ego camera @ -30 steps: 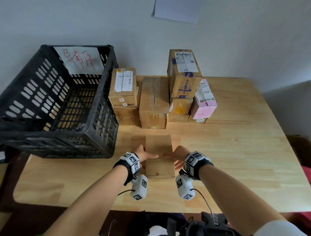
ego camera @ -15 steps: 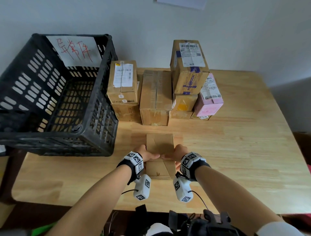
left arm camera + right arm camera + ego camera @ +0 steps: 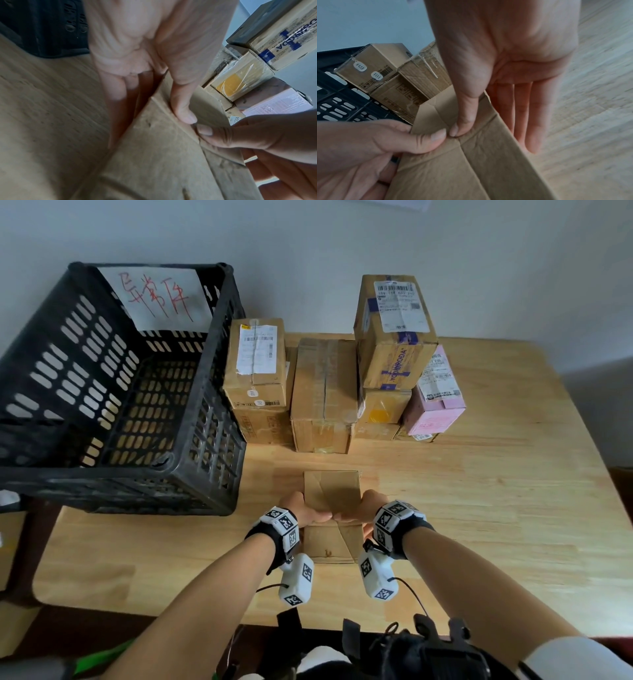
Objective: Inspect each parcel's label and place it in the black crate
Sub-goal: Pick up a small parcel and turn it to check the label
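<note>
A plain brown parcel (image 3: 331, 494) sits at the near middle of the wooden table (image 3: 479, 508), with no label on the faces I see. My left hand (image 3: 301, 510) grips its left side and my right hand (image 3: 358, 508) grips its right side. Both thumbs press on top and almost touch, which shows in the left wrist view as the left thumb (image 3: 181, 111) and in the right wrist view as the right thumb (image 3: 464, 121). The right fingers (image 3: 522, 121) lie straight down the parcel's side. The black crate (image 3: 205, 460) stands at the left with nothing in it.
Several more parcels are stacked at the back: a labelled brown box (image 3: 255, 361), a plain brown box (image 3: 323, 392), a tall labelled box (image 3: 394, 330) and a pink box (image 3: 435, 398). A white sheet with red writing (image 3: 157, 299) hangs inside the crate's far wall.
My thumbs have come together on top of the parcel. More of its near face shows now, as if it tips away from me. The head view has shifted slightly.
</note>
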The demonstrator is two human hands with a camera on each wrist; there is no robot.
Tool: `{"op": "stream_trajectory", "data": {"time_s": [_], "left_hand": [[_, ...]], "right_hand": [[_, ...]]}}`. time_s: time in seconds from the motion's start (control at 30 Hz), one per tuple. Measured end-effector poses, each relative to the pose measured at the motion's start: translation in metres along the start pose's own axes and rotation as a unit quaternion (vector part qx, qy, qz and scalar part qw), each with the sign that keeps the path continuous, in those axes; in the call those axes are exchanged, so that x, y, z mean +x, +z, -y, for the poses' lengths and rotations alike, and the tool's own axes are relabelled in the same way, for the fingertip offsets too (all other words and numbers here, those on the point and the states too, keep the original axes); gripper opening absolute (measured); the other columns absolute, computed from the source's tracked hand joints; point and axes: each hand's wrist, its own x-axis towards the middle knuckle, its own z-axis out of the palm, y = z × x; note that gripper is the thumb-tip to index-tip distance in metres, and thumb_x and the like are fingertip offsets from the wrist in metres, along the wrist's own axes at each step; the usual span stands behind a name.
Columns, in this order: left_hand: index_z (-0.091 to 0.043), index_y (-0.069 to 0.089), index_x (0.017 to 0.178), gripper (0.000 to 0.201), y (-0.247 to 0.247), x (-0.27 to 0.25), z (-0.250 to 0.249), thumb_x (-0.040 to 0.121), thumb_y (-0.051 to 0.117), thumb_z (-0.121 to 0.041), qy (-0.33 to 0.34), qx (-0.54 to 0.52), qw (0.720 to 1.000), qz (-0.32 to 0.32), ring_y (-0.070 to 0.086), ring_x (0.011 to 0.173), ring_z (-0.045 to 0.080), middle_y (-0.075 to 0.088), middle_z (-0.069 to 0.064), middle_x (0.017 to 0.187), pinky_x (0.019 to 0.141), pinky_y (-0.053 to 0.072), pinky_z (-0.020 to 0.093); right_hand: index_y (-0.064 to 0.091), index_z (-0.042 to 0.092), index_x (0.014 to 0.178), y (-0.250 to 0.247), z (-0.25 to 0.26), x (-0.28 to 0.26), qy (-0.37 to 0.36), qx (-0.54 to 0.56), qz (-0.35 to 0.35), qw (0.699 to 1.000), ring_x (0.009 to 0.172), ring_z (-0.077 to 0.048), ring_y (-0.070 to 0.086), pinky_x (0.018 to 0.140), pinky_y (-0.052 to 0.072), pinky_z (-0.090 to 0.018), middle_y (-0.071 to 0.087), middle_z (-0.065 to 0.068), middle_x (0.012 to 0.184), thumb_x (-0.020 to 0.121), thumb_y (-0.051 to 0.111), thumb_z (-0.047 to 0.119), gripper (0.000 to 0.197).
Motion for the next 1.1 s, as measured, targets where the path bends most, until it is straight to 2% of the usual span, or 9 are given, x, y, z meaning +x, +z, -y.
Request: {"op": "stream_trajectory", "data": {"time_s": [0.17,0.27,0.4,0.53,0.67,0.77,0.9,1.0,1.1], "left_hand": [[-0.013,0.052,0.124,0.086,0.000,-0.002,0.002,0.055,0.080,-0.058,0.023,-0.048,0.998,0.040,0.058,0.111,0.024,0.060,0.000,0.124,0.086,0.052,0.038],[-0.016,0.027,0.146,0.095,-0.010,-0.023,-0.008,0.071,0.077,-0.048,0.009,-0.153,0.985,0.082,0.040,0.131,0.033,0.038,0.009,0.148,0.102,0.040,0.051],[-0.027,0.015,0.151,0.095,-0.037,-0.046,-0.023,0.075,0.053,-0.070,0.024,-0.322,0.943,0.084,0.012,0.145,0.034,0.012,0.009,0.159,0.110,0.015,0.065],[-0.031,0.020,0.150,0.106,-0.053,-0.055,-0.027,0.061,0.058,-0.075,0.039,-0.402,0.914,0.050,0.013,0.144,0.036,0.014,0.009,0.158,0.105,0.019,0.068],[-0.024,0.049,0.131,0.081,-0.056,-0.058,-0.029,0.064,0.070,-0.066,0.078,-0.427,0.901,0.002,0.039,0.131,0.034,0.048,0.006,0.138,0.101,0.030,0.068],[-0.015,0.050,0.119,0.070,-0.051,-0.054,-0.028,0.065,0.081,-0.047,0.088,-0.403,0.911,-0.022,0.053,0.113,0.028,0.056,0.009,0.125,0.096,0.043,0.060],[-0.015,0.047,0.125,0.068,-0.046,-0.049,-0.027,0.070,0.081,-0.037,0.088,-0.357,0.929,-0.036,0.055,0.110,0.027,0.057,0.006,0.121,0.094,0.048,0.048],[-0.010,0.047,0.130,0.073,-0.049,-0.045,-0.032,0.071,0.080,-0.038,0.089,-0.336,0.937,-0.036,0.055,0.111,0.028,0.058,0.008,0.124,0.092,0.050,0.045],[-0.010,0.053,0.118,0.052,-0.052,-0.041,-0.040,0.077,0.076,-0.033,0.088,-0.321,0.942,-0.039,0.055,0.110,0.028,0.060,0.008,0.118,0.087,0.051,0.043]], "right_hand": [[0.042,0.005,0.132,0.000,0.002,-0.025,-0.037,0.015,-0.029,0.999,0.113,-0.029,0.059,0.092,0.053,-0.040,0.057,-0.014,0.126,0.081,0.072,0.036,0.067],[0.037,0.007,0.139,-0.007,-0.002,-0.032,-0.067,0.107,-0.002,0.992,0.118,-0.029,0.055,0.088,0.054,-0.040,0.052,-0.013,0.133,0.084,0.071,0.025,0.068],[0.054,0.004,0.123,-0.028,-0.001,-0.036,-0.093,0.308,-0.002,0.947,0.110,-0.029,0.059,0.088,0.055,-0.045,0.060,-0.012,0.123,0.082,0.068,0.045,0.060],[0.057,0.005,0.115,-0.048,0.007,-0.043,-0.120,0.361,-0.019,0.925,0.102,-0.030,0.063,0.089,0.055,-0.043,0.063,-0.014,0.112,0.085,0.051,0.062,0.065],[0.060,0.007,0.107,-0.056,0.013,-0.042,-0.140,0.363,-0.059,0.919,0.098,-0.026,0.065,0.078,0.058,-0.039,0.065,-0.014,0.109,0.083,0.056,0.061,0.059],[0.054,0.010,0.105,-0.055,0.015,-0.040,-0.136,0.324,-0.079,0.933,0.095,-0.023,0.064,0.082,0.058,-0.040,0.064,-0.010,0.106,0.079,0.066,0.054,0.052],[0.050,0.017,0.112,-0.051,0.012,-0.032,-0.104,0.252,-0.111,0.956,0.096,-0.020,0.060,0.089,0.054,-0.043,0.059,-0.001,0.102,0.063,0.076,0.061,0.071],[0.050,0.016,0.118,-0.050,0.015,-0.027,-0.102,0.238,-0.124,0.958,0.097,-0.021,0.061,0.090,0.053,-0.043,0.060,-0.004,0.107,0.065,0.075,0.062,0.074],[0.047,0.011,0.125,-0.051,0.022,-0.025,-0.105,0.201,-0.135,0.965,0.103,-0.027,0.061,0.090,0.053,-0.045,0.060,-0.009,0.115,0.071,0.070,0.061,0.077]]}}
